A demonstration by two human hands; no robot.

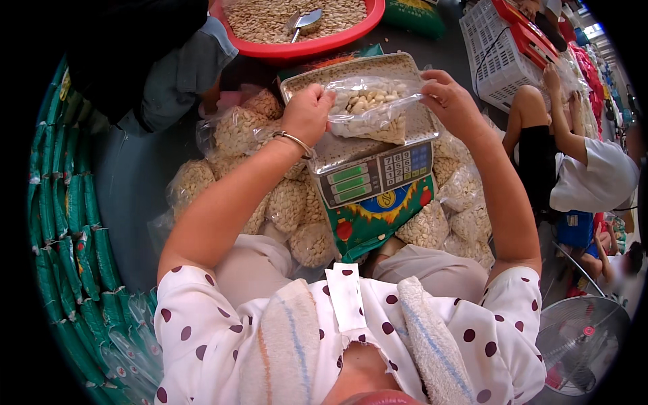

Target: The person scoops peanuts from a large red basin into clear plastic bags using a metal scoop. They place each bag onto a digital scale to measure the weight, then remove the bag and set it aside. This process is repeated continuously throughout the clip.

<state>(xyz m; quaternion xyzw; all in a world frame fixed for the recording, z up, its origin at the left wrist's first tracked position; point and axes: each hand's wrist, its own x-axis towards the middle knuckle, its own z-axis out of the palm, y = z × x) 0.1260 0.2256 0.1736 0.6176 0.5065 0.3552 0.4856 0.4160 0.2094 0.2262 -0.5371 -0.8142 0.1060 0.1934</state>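
Observation:
A clear plastic bag part-filled with pale, flat seeds or beans (371, 115) is on the metal pan of a digital scale (351, 154). My left hand (308, 116), with a bangle at the wrist, is closed on the bag's left end. At the opposite end, the fingers of my right hand (453, 101) pinch the clear plastic. The bag's mouth is stretched between both hands. Below the pan, the scale's panel (378, 175) carries green displays and a keypad. A green printed sack (381, 223) lies under the scale.
A red tub (304, 47) of loose seeds with a metal scoop (304, 21) stands beyond the scale. Filled clear bags (287, 206) crowd both sides. Green packs (71, 223) are stacked at left; a white crate (489, 50), a seated person (587, 169) and a fan (584, 344) are at right.

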